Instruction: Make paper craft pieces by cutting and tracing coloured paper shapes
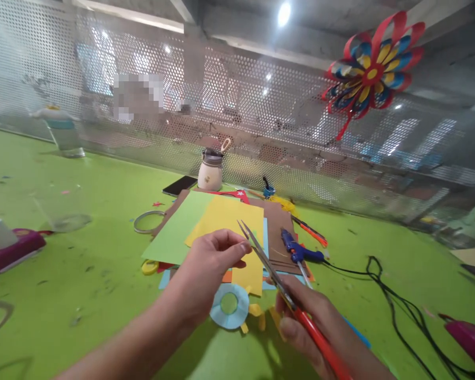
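My right hand grips red-handled scissors whose blades point up and left, slightly parted. My left hand is closed in a pinch right at the blades' tips; what it pinches is too small to make out. Under both hands lies a stack of coloured paper: a yellow sheet on top, a light green sheet beside it, brown card beneath. A light blue paper ring with small yellow strips lies on the green table below my left hand.
A blue glue gun with a black cord lies right of the paper. A white jar, a phone and a tape ring stand behind. A paper pinwheel hangs on the perforated screen. Pink tools sit at both table edges.
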A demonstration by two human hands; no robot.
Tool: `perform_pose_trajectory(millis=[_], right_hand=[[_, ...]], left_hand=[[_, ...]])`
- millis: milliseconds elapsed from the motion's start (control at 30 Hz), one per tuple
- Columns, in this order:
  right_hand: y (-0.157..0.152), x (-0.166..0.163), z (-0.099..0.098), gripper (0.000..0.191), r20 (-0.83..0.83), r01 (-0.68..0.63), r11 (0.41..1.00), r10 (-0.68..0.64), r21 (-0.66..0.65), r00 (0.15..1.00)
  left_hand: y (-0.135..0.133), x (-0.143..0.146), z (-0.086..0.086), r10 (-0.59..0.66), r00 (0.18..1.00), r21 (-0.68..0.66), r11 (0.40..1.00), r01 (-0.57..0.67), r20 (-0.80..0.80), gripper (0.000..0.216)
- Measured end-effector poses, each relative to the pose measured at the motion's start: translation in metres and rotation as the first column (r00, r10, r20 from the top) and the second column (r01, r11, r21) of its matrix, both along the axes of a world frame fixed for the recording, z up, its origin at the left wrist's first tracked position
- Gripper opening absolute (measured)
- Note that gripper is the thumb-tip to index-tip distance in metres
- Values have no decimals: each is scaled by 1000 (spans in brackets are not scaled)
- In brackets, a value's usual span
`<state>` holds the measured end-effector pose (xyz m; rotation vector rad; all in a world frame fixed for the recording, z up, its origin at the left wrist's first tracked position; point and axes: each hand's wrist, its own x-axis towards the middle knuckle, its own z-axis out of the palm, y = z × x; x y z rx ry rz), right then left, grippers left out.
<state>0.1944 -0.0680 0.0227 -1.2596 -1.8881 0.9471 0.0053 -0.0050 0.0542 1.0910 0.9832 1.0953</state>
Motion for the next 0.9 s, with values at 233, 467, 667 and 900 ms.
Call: perform_pose_trajectory(millis=[233,467,667,900], right_hand=[[1,1,-4,43,-41,17,1000,-18,-17,999],[1,2,-7,36,-73,-15,999,13,-36,997],[1,2,-8,38,-36,-3,1000,3,-4,999],[0,0,-8,39,-27,10,1000,-11,-10,1000]], left_hand=[[0,3,-1,17,996,1,1000,-17,-93,16],[4,4,-7,15,992,14,1000,-13,-126,18],[2,4,-5,23,988,21,1000,-20,-155,19],[2,3,-11,14,985,34,999,-8,-175,21]])
